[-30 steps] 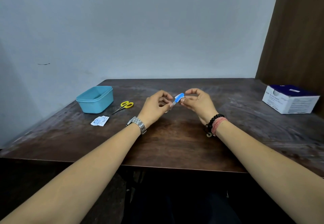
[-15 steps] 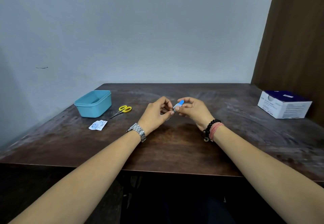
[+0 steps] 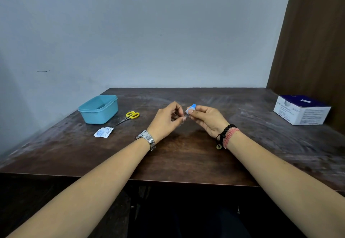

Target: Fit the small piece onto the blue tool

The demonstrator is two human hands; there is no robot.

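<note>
Both hands are raised a little over the middle of the dark wooden table (image 3: 186, 159). My right hand (image 3: 209, 119) pinches a small blue and white object (image 3: 191, 108) between thumb and fingers. My left hand (image 3: 168, 119), with a metal watch on its wrist, has its fingers curled and pinches a thin clear part at the object's left end (image 3: 182, 117). What that part is cannot be made out.
A teal plastic tub (image 3: 99, 110) stands at the back left, with yellow-handled scissors (image 3: 130, 116) beside it and a torn white packet (image 3: 103, 132) in front. A white and dark blue carton (image 3: 301, 110) sits at the far right by a brown panel.
The view has tilted up slightly. My hands have drawn a little apart, the left one sliding leftward from the blue object held in the right.
</note>
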